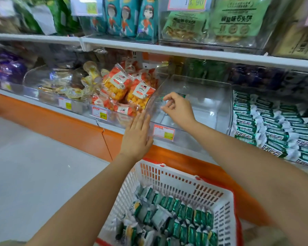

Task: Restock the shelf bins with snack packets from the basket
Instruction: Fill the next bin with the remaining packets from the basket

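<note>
A white plastic basket (226, 206) sits low in front of me, holding several green-and-white snack packets (174, 217). On the middle shelf a clear plastic bin (210, 102) has nothing in it except a glimpse of green behind my fingers. My left hand (137, 135) lies flat with straight fingers against the bin's left front corner. My right hand (178, 107) hovers inside the bin with loosely curled fingers, and whether it holds a packet is hidden.
A bin full of matching green-and-white packets (274, 128) stands to the right. Orange snack bags (130, 91) fill the bin on the left. Price tags (164, 133) hang on the bin fronts. An orange base panel (64, 125) runs below the shelf.
</note>
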### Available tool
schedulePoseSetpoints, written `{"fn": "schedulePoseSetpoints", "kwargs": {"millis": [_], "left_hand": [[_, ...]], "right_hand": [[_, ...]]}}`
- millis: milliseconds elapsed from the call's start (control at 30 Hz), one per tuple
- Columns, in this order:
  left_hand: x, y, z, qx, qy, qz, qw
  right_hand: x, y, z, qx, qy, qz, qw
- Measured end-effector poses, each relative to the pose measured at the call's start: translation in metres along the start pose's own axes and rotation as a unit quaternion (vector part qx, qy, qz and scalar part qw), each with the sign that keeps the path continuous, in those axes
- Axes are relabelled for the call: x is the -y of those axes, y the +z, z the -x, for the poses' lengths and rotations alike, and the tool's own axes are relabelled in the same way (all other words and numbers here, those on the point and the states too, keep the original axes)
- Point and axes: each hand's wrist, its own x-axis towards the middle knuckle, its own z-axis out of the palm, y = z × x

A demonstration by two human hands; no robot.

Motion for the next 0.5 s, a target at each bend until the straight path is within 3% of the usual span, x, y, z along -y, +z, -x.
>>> {"fn": "schedulePoseSetpoints", "kwargs": {"millis": [267,500], "left_hand": [[0.015,0.005,0.079,0.077,-0.051,0.035,0.995],[0.043,0.053,0.146,0.186,-0.095,0.023,0.978]], "right_hand": [[0.026,0.031,0.08,0.06,-0.037,-0.026,0.997],[-0.017,0.098,0.149,0.159,-0.008,0.014,0.987]]}}
